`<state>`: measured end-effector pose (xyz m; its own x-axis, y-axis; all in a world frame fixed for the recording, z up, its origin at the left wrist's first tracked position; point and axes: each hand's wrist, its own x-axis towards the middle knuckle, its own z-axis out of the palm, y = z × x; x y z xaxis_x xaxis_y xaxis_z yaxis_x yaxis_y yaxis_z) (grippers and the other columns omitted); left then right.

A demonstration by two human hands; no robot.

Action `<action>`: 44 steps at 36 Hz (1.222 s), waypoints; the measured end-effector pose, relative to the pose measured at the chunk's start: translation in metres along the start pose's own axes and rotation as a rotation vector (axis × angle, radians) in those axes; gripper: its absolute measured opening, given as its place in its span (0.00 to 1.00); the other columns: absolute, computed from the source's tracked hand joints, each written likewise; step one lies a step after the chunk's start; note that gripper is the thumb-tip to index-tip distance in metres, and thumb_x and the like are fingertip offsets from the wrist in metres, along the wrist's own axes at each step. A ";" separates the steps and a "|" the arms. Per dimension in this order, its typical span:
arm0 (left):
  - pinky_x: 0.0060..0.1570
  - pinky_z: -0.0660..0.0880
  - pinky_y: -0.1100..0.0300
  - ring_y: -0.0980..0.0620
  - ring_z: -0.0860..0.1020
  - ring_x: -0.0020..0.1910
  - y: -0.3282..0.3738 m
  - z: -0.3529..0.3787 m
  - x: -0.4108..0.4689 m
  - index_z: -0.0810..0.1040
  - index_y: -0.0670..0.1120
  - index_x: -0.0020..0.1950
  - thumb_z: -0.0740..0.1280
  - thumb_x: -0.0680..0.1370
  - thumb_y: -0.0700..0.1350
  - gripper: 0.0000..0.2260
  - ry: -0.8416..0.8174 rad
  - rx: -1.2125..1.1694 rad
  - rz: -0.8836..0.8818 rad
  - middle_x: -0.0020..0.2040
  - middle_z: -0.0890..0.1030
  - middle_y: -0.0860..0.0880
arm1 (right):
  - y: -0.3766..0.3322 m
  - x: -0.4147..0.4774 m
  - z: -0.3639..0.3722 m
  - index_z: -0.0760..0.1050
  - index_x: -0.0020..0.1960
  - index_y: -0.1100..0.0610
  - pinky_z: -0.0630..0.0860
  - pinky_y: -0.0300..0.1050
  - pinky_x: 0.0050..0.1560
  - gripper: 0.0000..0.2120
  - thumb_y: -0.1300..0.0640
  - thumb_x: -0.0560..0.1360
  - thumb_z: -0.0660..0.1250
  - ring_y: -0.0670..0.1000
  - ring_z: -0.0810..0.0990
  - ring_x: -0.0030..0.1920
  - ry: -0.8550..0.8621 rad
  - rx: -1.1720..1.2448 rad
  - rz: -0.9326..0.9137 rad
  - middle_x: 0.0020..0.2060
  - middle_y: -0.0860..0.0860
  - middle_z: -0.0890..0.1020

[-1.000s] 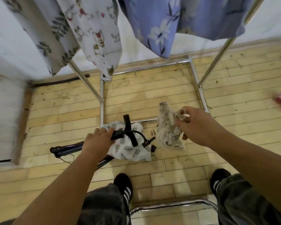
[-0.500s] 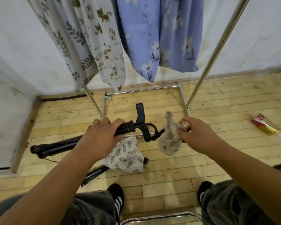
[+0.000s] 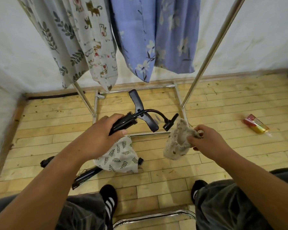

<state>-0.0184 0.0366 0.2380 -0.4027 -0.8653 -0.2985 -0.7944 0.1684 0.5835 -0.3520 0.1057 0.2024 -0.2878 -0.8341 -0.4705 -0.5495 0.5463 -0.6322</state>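
The left hand (image 3: 100,135) has its fingers curled round the black pump (image 3: 125,121) at mid-frame, propping it up so the right hand (image 3: 204,140), pinching a crumpled rag (image 3: 177,143) just right of it, can wipe it, I reckon.

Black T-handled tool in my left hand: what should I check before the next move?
1. Left hand grip wraps the black tubular tool with T-shaped handle: ok.
2. Right hand grip pinches the crumpled beige cloth: ok.
3. Curved black hose free of that cloth: cannot tell; its end sits right beside it.
4. White leaf-print cloth free of the tool: cannot tell; it sits right under the left hand.
5. Handle clear of the hanging printed garments: ok, below them.
6. Red and yellow wrapper away from the feet: ok, off to the right.
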 end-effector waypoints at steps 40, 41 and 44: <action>0.40 0.76 0.64 0.55 0.80 0.39 -0.004 0.019 0.010 0.76 0.67 0.57 0.72 0.76 0.45 0.17 -0.293 -0.163 -0.089 0.45 0.81 0.52 | -0.027 0.030 0.035 0.77 0.51 0.50 0.84 0.60 0.47 0.06 0.58 0.77 0.71 0.56 0.84 0.46 -0.119 -0.042 -0.136 0.44 0.49 0.84; 0.41 0.77 0.64 0.56 0.80 0.40 -0.003 0.018 0.010 0.76 0.69 0.55 0.72 0.76 0.44 0.19 -0.299 -0.162 -0.081 0.45 0.81 0.54 | -0.026 0.031 0.036 0.78 0.51 0.50 0.84 0.61 0.48 0.06 0.59 0.77 0.70 0.56 0.85 0.47 -0.133 -0.035 -0.147 0.45 0.49 0.85; 0.38 0.76 0.65 0.61 0.77 0.35 -0.001 0.016 0.010 0.74 0.75 0.48 0.72 0.75 0.42 0.24 -0.310 -0.180 -0.044 0.43 0.79 0.56 | -0.028 0.031 0.036 0.81 0.52 0.47 0.85 0.58 0.50 0.09 0.61 0.78 0.69 0.51 0.86 0.46 -0.185 0.001 -0.178 0.46 0.47 0.86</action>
<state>-0.0290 0.0352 0.2222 -0.5106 -0.6807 -0.5252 -0.7326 0.0247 0.6802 -0.3170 0.0679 0.1831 -0.0382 -0.8891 -0.4560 -0.5781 0.3919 -0.7157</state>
